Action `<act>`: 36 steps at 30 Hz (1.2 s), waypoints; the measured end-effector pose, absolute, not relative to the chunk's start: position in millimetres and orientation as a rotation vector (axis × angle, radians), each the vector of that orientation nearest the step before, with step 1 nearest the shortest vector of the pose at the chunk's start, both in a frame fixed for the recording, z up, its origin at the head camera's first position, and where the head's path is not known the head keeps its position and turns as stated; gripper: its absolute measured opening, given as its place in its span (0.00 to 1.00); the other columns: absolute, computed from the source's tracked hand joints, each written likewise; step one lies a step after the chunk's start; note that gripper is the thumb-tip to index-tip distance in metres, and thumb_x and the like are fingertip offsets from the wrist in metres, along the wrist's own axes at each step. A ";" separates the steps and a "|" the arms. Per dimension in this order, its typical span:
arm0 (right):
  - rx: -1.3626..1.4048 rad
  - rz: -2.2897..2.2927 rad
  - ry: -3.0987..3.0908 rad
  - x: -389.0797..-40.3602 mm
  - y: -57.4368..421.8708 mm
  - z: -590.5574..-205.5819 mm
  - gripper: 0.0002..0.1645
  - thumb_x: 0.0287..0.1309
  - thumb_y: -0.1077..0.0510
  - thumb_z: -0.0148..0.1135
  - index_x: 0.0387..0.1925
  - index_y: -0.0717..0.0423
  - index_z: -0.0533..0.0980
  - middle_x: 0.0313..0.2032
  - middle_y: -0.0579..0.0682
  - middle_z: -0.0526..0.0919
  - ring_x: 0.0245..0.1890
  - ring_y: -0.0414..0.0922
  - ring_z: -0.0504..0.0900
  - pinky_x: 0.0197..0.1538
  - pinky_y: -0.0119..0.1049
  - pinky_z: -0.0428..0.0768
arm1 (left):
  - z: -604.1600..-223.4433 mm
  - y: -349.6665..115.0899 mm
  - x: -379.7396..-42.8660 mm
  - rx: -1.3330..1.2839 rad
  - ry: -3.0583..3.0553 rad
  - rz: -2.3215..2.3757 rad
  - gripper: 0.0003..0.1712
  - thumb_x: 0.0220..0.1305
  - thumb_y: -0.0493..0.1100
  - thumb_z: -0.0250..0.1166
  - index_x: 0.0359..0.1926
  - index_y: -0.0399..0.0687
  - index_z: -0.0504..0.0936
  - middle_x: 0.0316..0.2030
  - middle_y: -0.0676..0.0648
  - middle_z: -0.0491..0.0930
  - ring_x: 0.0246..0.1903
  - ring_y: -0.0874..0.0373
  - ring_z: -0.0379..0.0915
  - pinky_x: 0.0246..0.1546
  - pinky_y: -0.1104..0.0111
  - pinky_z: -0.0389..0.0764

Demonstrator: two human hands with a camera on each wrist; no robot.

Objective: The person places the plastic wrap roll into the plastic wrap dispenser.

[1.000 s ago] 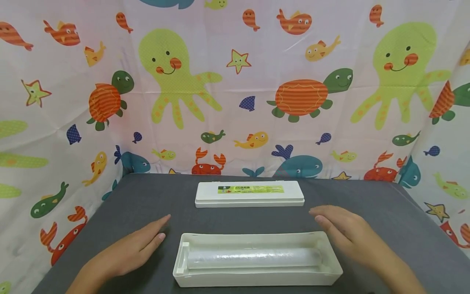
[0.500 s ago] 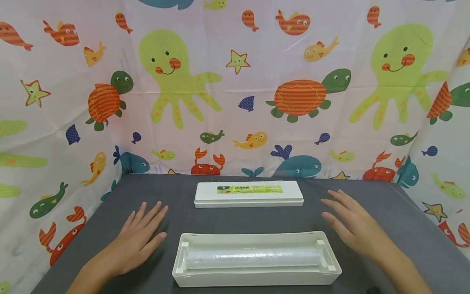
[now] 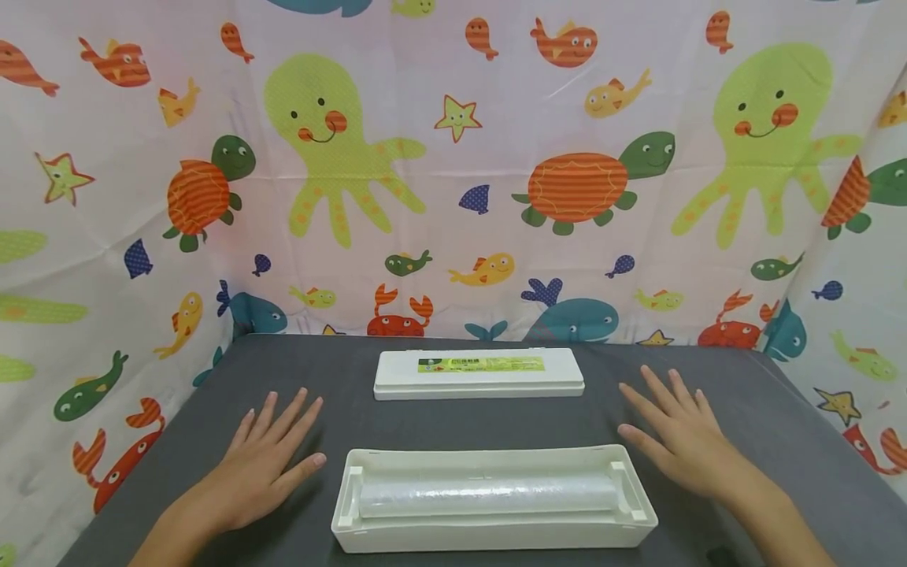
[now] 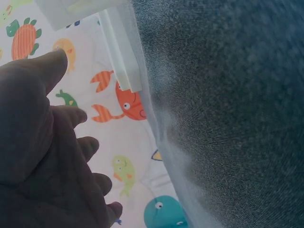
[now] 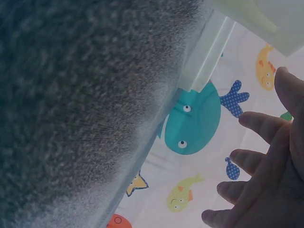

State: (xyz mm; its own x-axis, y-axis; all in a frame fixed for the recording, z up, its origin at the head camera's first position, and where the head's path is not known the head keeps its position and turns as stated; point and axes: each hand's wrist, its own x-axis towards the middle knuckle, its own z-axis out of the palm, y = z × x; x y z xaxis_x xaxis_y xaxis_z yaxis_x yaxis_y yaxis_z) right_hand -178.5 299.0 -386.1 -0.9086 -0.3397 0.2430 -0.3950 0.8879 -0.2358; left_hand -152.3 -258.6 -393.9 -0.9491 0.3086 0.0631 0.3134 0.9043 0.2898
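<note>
A white open box (image 3: 496,538) lies lengthwise on the grey table, with a roll of clear plastic wrap (image 3: 489,496) inside it. Behind it sits its long white lid (image 3: 478,382), bearing a green and yellow label. My left hand (image 3: 258,472) is to the left of the box, palm down with fingers spread, holding nothing. To the right of the box my right hand (image 3: 683,441) is spread in the same way, its fingers pointing toward the back. Both wrist views show the hands' straight fingers apart from the white pieces.
The grey tablecloth (image 3: 453,425) covers the table up to a curtain (image 3: 453,197) printed with sea animals, which hangs behind and along both sides. A small dark object (image 3: 721,557) shows at the bottom edge, near the right forearm.
Both hands have turned from edge-on to palm down, their fingers spreading apart. The right hand has also shifted slightly outward. The box, roll and lid have stayed in place.
</note>
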 end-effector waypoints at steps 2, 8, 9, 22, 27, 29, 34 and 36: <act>0.542 0.407 -2.880 -177.8 298.9 -388.2 0.39 0.68 0.40 0.58 0.71 0.57 0.66 0.74 0.69 0.52 0.72 0.74 0.40 0.64 0.75 0.34 | -394.6 -258.4 -151.3 -0.507 -3.050 -0.460 0.46 0.69 0.68 0.56 0.78 0.52 0.57 0.77 0.37 0.47 0.73 0.27 0.30 0.64 0.31 0.33; 0.504 0.379 -2.923 -175.8 296.7 -392.5 0.42 0.68 0.36 0.57 0.73 0.55 0.64 0.75 0.68 0.50 0.73 0.73 0.36 0.63 0.75 0.29 | -398.6 -258.2 -150.1 -0.508 -3.067 -0.458 0.46 0.67 0.69 0.56 0.78 0.52 0.59 0.77 0.37 0.48 0.73 0.26 0.30 0.64 0.31 0.35; 0.505 0.374 -2.929 -175.6 296.3 -393.2 0.42 0.68 0.36 0.57 0.73 0.55 0.63 0.75 0.67 0.50 0.73 0.73 0.36 0.62 0.75 0.29 | -400.1 -258.6 -150.5 -0.511 -3.061 -0.461 0.46 0.67 0.69 0.57 0.77 0.52 0.59 0.77 0.37 0.48 0.73 0.26 0.31 0.63 0.31 0.35; 0.479 0.358 -2.982 -174.5 294.7 -397.5 0.45 0.67 0.33 0.55 0.76 0.52 0.59 0.76 0.65 0.46 0.73 0.72 0.35 0.62 0.76 0.29 | -407.3 -260.1 -151.3 -0.517 -3.055 -0.465 0.46 0.67 0.70 0.56 0.78 0.54 0.58 0.76 0.37 0.50 0.72 0.26 0.33 0.63 0.31 0.36; 0.469 0.360 -2.981 -174.4 294.4 -397.6 0.46 0.67 0.33 0.56 0.76 0.52 0.59 0.76 0.66 0.47 0.73 0.72 0.34 0.62 0.75 0.29 | -403.9 -257.5 -150.1 -0.492 -3.092 -0.456 0.48 0.67 0.70 0.56 0.78 0.53 0.57 0.77 0.37 0.48 0.73 0.26 0.32 0.63 0.31 0.36; 0.465 0.359 -2.984 -174.5 294.5 -397.8 0.46 0.67 0.33 0.56 0.76 0.52 0.59 0.76 0.65 0.46 0.73 0.72 0.34 0.62 0.75 0.28 | -404.0 -257.4 -150.3 -0.494 -3.090 -0.453 0.48 0.67 0.70 0.56 0.78 0.52 0.57 0.77 0.37 0.49 0.72 0.26 0.32 0.63 0.30 0.36; 0.455 0.358 -2.991 -174.9 294.8 -397.8 0.46 0.67 0.33 0.56 0.76 0.53 0.59 0.76 0.66 0.46 0.73 0.72 0.34 0.62 0.75 0.29 | -404.7 -257.3 -151.6 -0.486 -3.100 -0.452 0.49 0.67 0.72 0.55 0.78 0.52 0.57 0.77 0.37 0.48 0.73 0.26 0.32 0.64 0.31 0.36; 0.456 0.360 -2.991 -175.5 295.1 -398.0 0.46 0.67 0.34 0.56 0.76 0.54 0.59 0.76 0.67 0.46 0.73 0.73 0.35 0.62 0.76 0.29 | -404.8 -257.1 -152.0 -0.479 -3.108 -0.463 0.49 0.66 0.72 0.55 0.78 0.52 0.56 0.77 0.38 0.48 0.73 0.27 0.31 0.64 0.31 0.36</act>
State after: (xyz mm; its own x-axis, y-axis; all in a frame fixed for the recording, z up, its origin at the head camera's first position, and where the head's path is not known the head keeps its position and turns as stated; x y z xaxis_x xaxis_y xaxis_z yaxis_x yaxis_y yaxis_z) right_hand -175.5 295.1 -398.0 -0.9507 -0.2821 0.1285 -0.3045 0.9274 -0.2172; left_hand -152.0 -257.1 -404.8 -0.9538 0.3003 0.0080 0.2895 0.9120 0.2904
